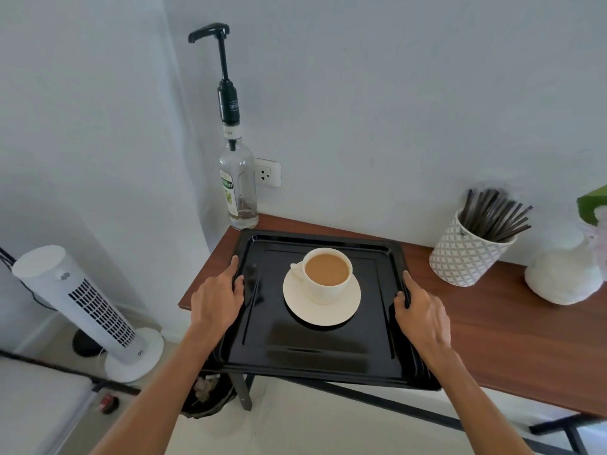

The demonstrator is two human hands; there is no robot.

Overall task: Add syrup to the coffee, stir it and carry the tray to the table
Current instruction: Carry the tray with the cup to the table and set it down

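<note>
Black enamelled metal fills the middle of the frame: a shallow rectangular black baking tray [315, 343] sits on the corner of a reddish-brown wooden table [512, 326], its near edge jutting out past the tabletop. Just above centre on it stands a cream ceramic cup of milky coffee [326, 274] on a matching round cream saucer [320, 311], handle turned to the left of the frame.

The left hand [218, 298] is curled over the tray's left rim, thumb inside and fingers wrapped under the lip; the right hand [422, 315] is clamped the same way on the right rim. At upper centre, behind the tray's far left corner, stands the clear glass syrup bottle with a tall black pump [238, 188], untouched by either hand. A white patterned pot of dark stirring sticks [473, 251] stands at the right, well apart from the tray.

Judging by both hands on the rims, the carrying step is in hand. The coffee sits close to the brim, so the lift wants to be level and slow, both sides rising together, with no jerk as the tray clears the table. The saucer can slide on smooth enamel; keep the tray flat and turn with the whole body.
</note>
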